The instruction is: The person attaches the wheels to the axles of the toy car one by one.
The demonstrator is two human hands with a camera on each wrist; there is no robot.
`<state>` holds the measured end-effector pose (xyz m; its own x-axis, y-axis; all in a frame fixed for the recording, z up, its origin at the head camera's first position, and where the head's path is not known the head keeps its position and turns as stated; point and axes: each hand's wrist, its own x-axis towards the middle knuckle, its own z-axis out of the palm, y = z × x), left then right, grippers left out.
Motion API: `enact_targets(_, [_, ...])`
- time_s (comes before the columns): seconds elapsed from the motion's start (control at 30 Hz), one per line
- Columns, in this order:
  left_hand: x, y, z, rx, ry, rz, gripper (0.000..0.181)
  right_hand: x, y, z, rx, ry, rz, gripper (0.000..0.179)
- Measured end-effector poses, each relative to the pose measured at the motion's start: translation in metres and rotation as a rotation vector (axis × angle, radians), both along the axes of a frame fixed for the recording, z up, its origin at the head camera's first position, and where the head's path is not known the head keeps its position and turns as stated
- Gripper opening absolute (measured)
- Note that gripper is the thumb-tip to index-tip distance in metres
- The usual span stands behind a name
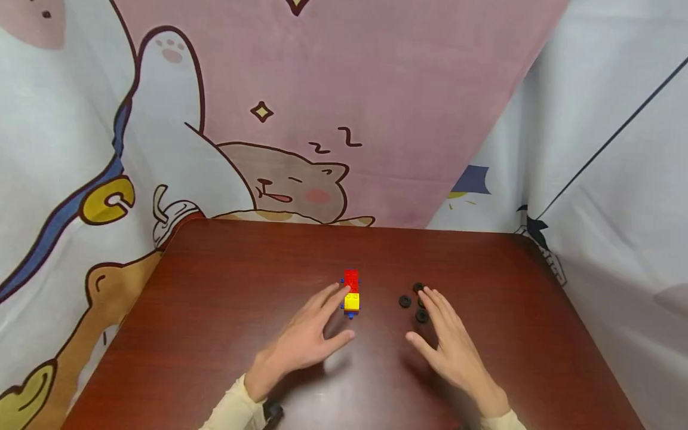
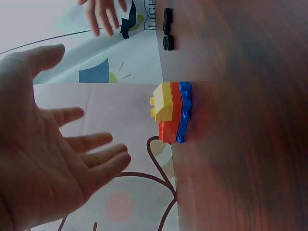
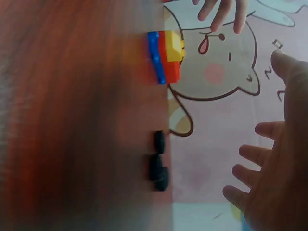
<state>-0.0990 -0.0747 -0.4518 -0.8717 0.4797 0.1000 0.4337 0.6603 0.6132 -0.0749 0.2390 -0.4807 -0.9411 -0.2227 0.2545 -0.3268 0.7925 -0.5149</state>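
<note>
A small toy brick car body stands on the table, with a blue base, a red layer and a sloped yellow brick on top at the near end. My left hand hovers just left of it with fingers spread, and the left wrist view shows a gap between them. Several small black toy wheels lie to the right of the car body. Near them is my right hand, its fingers extended and holding nothing. In the head view its fingertips partly cover one wheel.
The dark red-brown wooden table runs back to a cloth backdrop with cartoon animals. White cloth hangs along the right side. A dark object shows by the left wrist.
</note>
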Motion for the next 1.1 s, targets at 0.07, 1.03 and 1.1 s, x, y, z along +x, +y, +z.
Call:
enact_targets(0.07, [-0.001, 0.005, -0.003, 0.023, -0.032, 0.036, 0.080, 0.003, 0.002, -0.005, -0.030, -0.033, -0.008, 0.083])
enact_targets(1.03, [-0.064, 0.058, -0.065, 0.073, -0.100, 0.517, 0.051, -0.022, -0.004, -0.073, -0.058, 0.119, -0.496, 0.038])
enact_targets(1.1, [-0.070, 0.057, -0.069, 0.073, -0.070, 0.542, 0.042, -0.024, -0.005, -0.073, -0.063, 0.141, -0.493, 0.035])
